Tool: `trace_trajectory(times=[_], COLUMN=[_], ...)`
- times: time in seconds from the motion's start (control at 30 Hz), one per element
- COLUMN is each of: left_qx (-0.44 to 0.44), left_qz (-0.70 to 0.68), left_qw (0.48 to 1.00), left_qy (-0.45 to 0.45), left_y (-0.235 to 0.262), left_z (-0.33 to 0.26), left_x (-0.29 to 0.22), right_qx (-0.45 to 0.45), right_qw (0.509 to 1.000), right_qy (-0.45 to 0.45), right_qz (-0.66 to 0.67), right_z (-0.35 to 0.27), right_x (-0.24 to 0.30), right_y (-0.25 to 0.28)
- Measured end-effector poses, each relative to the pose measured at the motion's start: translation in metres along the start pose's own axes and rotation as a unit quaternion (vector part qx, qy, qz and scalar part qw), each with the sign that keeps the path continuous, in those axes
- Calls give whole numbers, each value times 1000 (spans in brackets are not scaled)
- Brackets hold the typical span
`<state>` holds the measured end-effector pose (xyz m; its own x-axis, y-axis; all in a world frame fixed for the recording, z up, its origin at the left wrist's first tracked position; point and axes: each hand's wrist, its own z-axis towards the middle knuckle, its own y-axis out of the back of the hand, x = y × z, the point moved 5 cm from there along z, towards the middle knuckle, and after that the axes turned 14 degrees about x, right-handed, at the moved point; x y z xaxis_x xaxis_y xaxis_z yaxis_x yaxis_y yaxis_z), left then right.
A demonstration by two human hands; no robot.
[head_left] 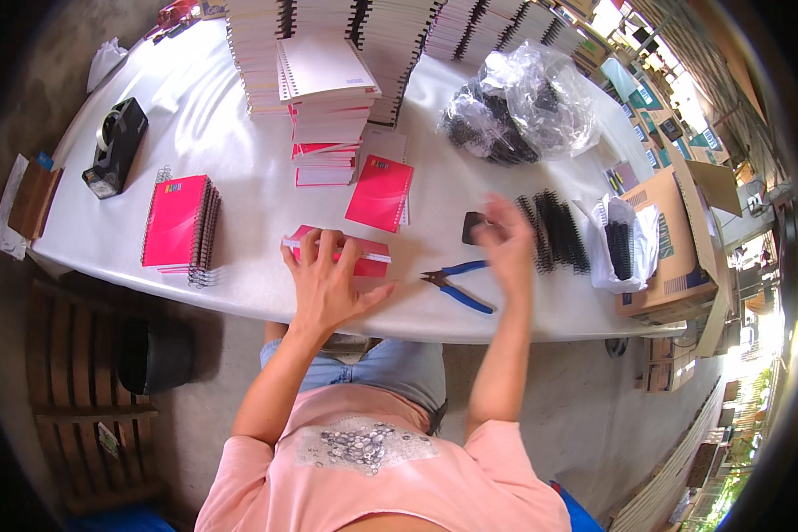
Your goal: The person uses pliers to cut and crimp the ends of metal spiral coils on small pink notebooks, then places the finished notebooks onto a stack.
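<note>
My left hand [324,279] presses down on a pink notebook [370,263] at the table's near edge. Its fingers curl over the notebook's far side, and the thumb sticks out to the right. Motion blurs my right hand [508,239], which is beside a small dark object [474,228] I cannot make out. Whether its fingers hold anything is unclear. Blue-handled pliers [457,285] lie between my hands. Right of my right hand is a row of black spiral binding coils [554,232]. A loose pink cover [379,192] lies beyond my left hand.
At left stand bound pink notebooks [177,223] and a black tape dispenser [115,149]. Tall stacks of pages [328,71] rise at the back. A clear plastic bag of coils [523,106] sits back right. A cardboard box [674,239] borders the table's right end.
</note>
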<state>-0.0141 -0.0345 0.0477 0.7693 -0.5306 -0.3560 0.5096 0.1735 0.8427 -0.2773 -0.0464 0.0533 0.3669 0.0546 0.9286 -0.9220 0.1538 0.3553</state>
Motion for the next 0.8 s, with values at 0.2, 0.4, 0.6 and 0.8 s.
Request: trace_trajectory(times=[0.2, 0.4, 0.6, 0.8], left_qx=[-65, -122, -78, -82], left_qz=[39, 34, 32, 32], left_qw=[997, 992, 996, 996], left_qy=[23, 20, 32, 25], left_y=[-15, 1, 3, -1], left_z=[17, 3, -4, -2], left_x=[-3, 3, 7, 2], right_qx=[9, -30, 179, 189], right_qw=[900, 880, 957, 975], right_qy=[-163, 22, 149, 109], right_qz=[-403, -473, -174, -38], right_z=[37, 31, -21, -34], right_x=[-67, -17, 66, 51], right_y=[78, 71, -35, -80])
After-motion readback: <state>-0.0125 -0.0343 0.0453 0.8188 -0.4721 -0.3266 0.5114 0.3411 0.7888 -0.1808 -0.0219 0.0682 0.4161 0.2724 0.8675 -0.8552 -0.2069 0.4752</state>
